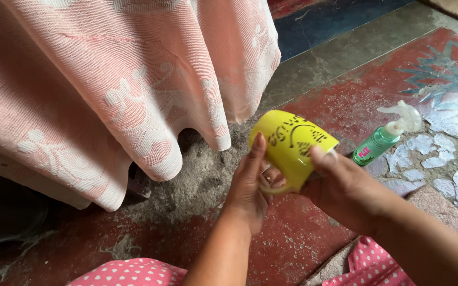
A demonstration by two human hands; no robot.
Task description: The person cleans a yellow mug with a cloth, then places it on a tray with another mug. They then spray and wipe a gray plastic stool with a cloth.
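Note:
A yellow mug [288,142] with dark markings is held tilted above the floor, its bottom turned up and away. My left hand [248,186] grips its near left side, thumb up along the wall and fingers curled at the rim. My right hand [340,185] clasps its right side, thumb pressed on the mug. A green spray bottle [385,136] with a white trigger head lies on the floor just right of the mug.
A pink patterned cloth [107,85] hangs down at the left, over a dusty patch of floor. The worn red floor [292,233] is cracked and flaking at the right. My knees in pink dotted fabric [128,273] show at the bottom edge.

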